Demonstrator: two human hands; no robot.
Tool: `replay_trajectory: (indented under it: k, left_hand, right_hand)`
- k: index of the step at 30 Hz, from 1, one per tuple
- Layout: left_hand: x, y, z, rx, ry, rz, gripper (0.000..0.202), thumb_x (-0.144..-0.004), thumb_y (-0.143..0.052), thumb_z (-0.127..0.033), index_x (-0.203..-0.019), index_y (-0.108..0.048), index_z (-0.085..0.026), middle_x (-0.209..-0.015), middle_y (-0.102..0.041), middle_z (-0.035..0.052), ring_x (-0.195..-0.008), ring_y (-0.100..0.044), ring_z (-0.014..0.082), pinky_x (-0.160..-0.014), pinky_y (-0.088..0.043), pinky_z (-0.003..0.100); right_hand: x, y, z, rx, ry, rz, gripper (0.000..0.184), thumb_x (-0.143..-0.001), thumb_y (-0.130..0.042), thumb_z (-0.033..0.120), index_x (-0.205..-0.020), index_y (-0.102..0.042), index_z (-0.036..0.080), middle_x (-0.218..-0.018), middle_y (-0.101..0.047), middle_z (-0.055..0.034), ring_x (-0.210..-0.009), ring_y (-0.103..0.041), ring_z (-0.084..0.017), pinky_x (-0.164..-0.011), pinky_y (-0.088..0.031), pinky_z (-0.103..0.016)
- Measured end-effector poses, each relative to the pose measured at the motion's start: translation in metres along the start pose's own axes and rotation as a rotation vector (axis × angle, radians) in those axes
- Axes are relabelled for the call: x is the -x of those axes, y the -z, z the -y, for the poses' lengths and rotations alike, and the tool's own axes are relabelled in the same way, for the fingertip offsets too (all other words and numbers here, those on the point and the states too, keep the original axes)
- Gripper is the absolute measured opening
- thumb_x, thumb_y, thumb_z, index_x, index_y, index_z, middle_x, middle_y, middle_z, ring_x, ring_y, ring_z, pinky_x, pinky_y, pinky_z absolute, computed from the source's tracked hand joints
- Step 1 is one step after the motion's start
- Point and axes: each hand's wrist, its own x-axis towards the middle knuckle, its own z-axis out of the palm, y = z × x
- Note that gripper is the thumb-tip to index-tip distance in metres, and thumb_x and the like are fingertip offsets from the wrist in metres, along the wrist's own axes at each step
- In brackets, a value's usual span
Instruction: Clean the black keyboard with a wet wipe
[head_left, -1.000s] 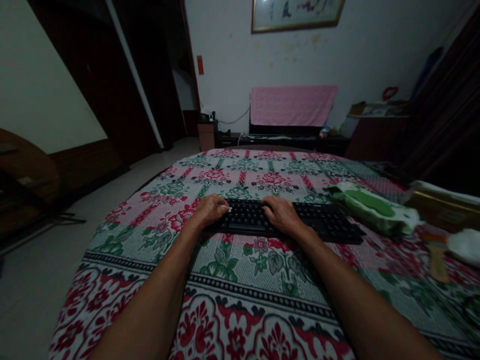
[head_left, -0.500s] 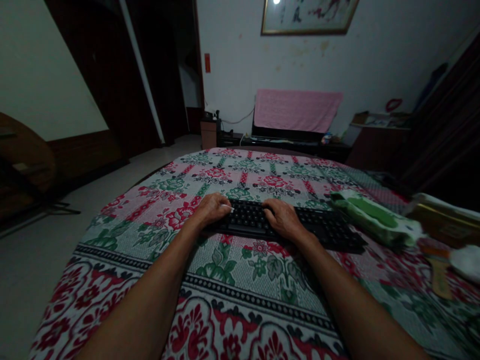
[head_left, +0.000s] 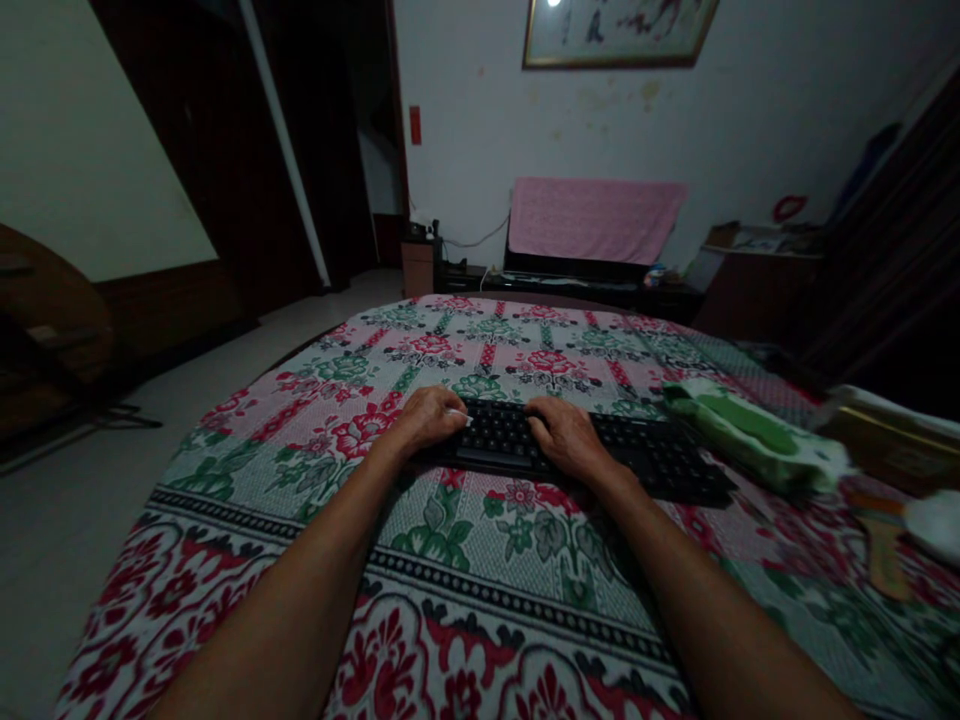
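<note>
A black keyboard point(head_left: 502, 435) lies flat across the flowered tablecloth point(head_left: 435, 540), close in front of me. Over its left end is my left hand point(head_left: 433, 415), closed, with a small white piece point(head_left: 459, 414) showing between thumb and fingers. What that piece is, I cannot make out. My right hand point(head_left: 566, 435) rests on the middle of the keyboard, fingers curled at the far edge and thumb over the keys. Past this hand, the number keys point(head_left: 667, 455) stay in sight.
Right of the keyboard lies a green-and-white soft pack point(head_left: 757, 435). Beyond it are a gold-brown box point(head_left: 892, 440), a brush with a wooden handle point(head_left: 885, 555) and a white rounded item point(head_left: 936, 525). A pink cloth point(head_left: 596, 220) hangs over something at the far wall.
My left hand has shifted slightly to the right over the keys with the white piece. The right hand and keyboard look almost unchanged.
</note>
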Motion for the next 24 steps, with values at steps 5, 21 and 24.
replay_trajectory:
  k: [5,21,24]
  left_hand:
    - [-0.002,-0.003,-0.004,-0.092,0.005,-0.01,0.023,-0.071,-0.049,-0.028,-0.082,-0.068,-0.022,-0.085,-0.065,0.0037,-0.081,-0.057,0.0174,-0.072,-0.041,0.025]
    - [-0.005,0.004,0.006,0.059,0.036,0.024,0.021,-0.066,-0.055,-0.032,-0.076,-0.069,-0.021,-0.08,-0.066,0.0014,-0.077,-0.058,0.0169,-0.068,-0.042,0.024]
    - [-0.006,0.003,0.008,0.001,0.048,-0.023,0.022,-0.069,-0.052,-0.031,-0.079,-0.069,-0.021,-0.082,-0.066,0.0024,-0.08,-0.058,0.0177,-0.071,-0.041,0.024]
  right_hand:
    - [0.0,0.001,0.001,-0.012,-0.008,0.007,0.02,-0.081,-0.042,0.025,-0.095,-0.055,0.021,-0.097,-0.059,-0.0044,-0.093,-0.05,-0.018,-0.082,-0.033,-0.032]
    - [0.001,0.002,0.002,-0.005,-0.002,0.003,0.022,-0.081,-0.041,0.024,-0.098,-0.055,0.022,-0.099,-0.06,-0.0055,-0.094,-0.05,-0.019,-0.082,-0.033,-0.033]
    - [0.001,0.001,0.002,-0.008,-0.006,0.007,0.021,-0.081,-0.041,0.024,-0.097,-0.055,0.021,-0.098,-0.06,-0.0052,-0.093,-0.051,-0.019,-0.082,-0.033,-0.033]
